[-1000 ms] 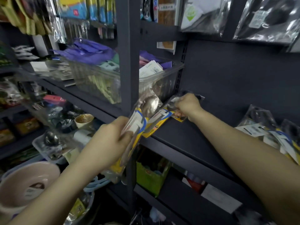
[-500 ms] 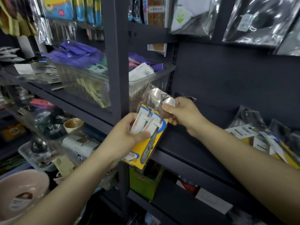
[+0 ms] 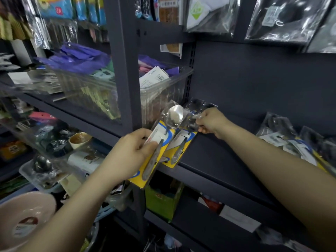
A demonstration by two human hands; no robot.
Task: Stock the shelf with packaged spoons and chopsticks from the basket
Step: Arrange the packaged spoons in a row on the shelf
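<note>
We are facing dark grey metal shop shelving, split by an upright post in front of us. Our left hand grips a packaged spoon on a yellow card, thumb curled across its white label, holding it just in front of the post at the shelf edge. Our right hand pinches the clear top of a second spoon pack, which lies tilted beside the first with its lower end over the front lip of the dark shelf board. Further right on that same board lie more spoon packs in a loose heap against the back panel. Left of the post, a clear plastic bin holds purple and green packets. Bagged goods hang above. Lower left we see a pale pink bowl, and a green box sits on the shelf below.
</note>
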